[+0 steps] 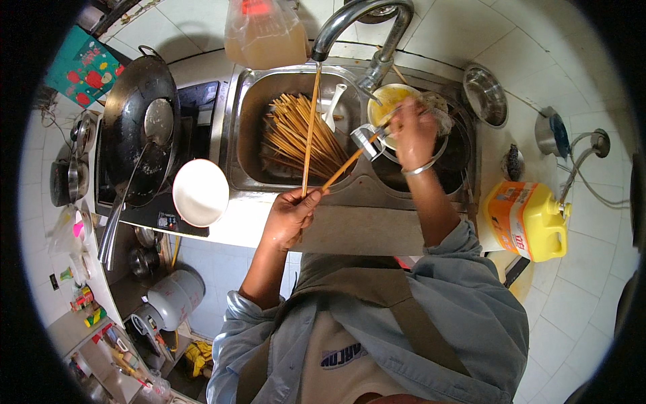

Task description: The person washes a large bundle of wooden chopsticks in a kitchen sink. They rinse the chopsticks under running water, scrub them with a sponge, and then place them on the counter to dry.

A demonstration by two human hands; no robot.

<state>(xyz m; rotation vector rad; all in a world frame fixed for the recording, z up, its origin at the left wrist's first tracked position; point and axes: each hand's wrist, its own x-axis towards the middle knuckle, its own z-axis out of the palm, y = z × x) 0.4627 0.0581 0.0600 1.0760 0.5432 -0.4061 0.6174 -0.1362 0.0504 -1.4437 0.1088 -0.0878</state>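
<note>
My left hand (292,214) grips wooden chopsticks at the sink's front edge; one chopstick (311,129) points up towards the faucet spout (319,53), another slants right to a small shiny metal utensil (367,142). My right hand (415,134), blurred by motion, seems closed on the handle of this utensil, whose exact kind is unclear. Behind the fingers, a white bowl (374,118) with yellow contents sits over the right basin. In the left basin (252,108) lie a large heap of wooden chopsticks (303,136) and a white spoon (335,103).
A wok (118,126) with a metal ladle (159,121) stands left on the cooktop, beside a white bowl (201,193). A bag of cloudy liquid (267,38) is behind the sink. Right are a steel bowl (485,96) and a yellow jug (542,222). A gas cylinder (176,298) stands below.
</note>
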